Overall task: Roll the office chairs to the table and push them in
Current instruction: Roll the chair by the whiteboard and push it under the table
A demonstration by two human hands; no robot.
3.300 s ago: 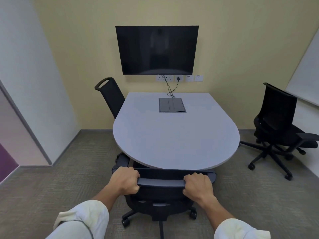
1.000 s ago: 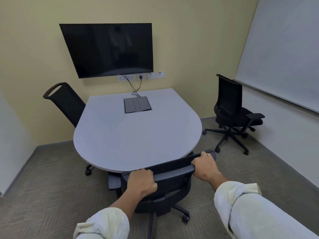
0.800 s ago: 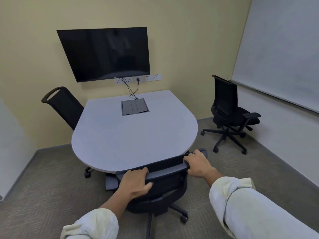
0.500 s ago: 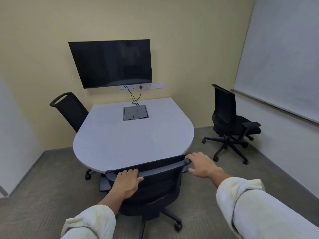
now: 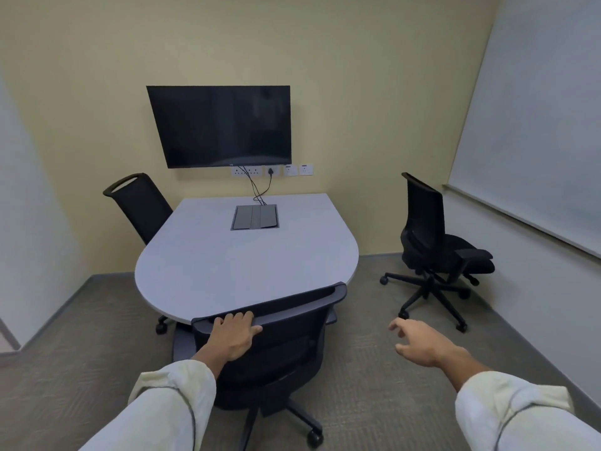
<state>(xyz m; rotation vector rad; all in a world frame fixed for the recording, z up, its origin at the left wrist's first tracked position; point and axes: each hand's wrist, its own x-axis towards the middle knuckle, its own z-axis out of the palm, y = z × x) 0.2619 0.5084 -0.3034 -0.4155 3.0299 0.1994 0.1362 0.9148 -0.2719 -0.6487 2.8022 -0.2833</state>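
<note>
While the left hand (image 5: 232, 336) lies flat on the top rail of the near chair (image 5: 273, 349), fingers draped loosely over the edge rather than clenched around it, the right hand (image 5: 418, 341) hangs in the air to the right of that chair, touching nothing, its fingers spread and slightly curled. Both forearms wear pale rolled-up sleeves.

The near chair stands at the rounded end of the table (image 5: 240, 265), its backrest top touching or just short of the tabletop's edge (from this angle the two overlap, so contact cannot be told). Its seat is tucked beneath the table and one caster shows on the carpet below.

A second chair (image 5: 140, 206) sits at the table's left side, its back leaning away from the tabletop, with a wheel visible underneath. The third chair (image 5: 432, 242) stands well apart from the table on the right, near the wall that carries a whiteboard (image 5: 536, 125), turned sideways with an armrest pointing toward the room.

A grey cable hatch (image 5: 255, 217) is set in the tabletop, and two cables rise from it to the sockets under the dark wall screen (image 5: 221, 125).
</note>
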